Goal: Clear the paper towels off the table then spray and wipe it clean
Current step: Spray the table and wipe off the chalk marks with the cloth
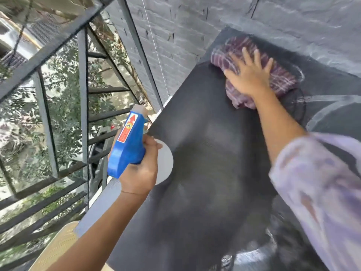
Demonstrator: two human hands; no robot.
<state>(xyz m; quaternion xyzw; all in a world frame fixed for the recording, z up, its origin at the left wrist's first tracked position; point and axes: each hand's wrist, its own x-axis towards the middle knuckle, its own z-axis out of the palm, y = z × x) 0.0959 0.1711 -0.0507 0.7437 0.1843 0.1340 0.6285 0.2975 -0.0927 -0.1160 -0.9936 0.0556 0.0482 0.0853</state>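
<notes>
- The left hand (139, 173) is gripping a blue plastic spray bottle (127, 145) with a red-and-white label, its fingers curled round the neck below the trigger head.
- The spray bottle is hovering over the left edge of the worktop, with its pale nozzle pointing away from the person, towards the far end.
- A white round shape (166, 161) is showing under the left hand; it is looking like the bottle's body, though I cannot tell for sure.
- The right hand (249, 77) is lying flat on a crumpled purple checked cloth (281, 79), fingers straight and spread, pressing it down.
- The cloth is sitting at the far end of the dark grey flat worktop (205, 153), close to the wall, and is looking blurred.
- Pale wet streaks are showing on the worktop to the right of the cloth and at the near right corner.
- A loose lilac patterned sleeve (322, 182) is covering the right upper arm.
- A grey-painted brick wall (195, 26) is standing behind the worktop.
- A grey metal railing (84, 94) is running along the left side, with green trees (64, 61) showing through it.
- A tan woven surface (58, 245) is showing at the lower left, beside the worktop.
</notes>
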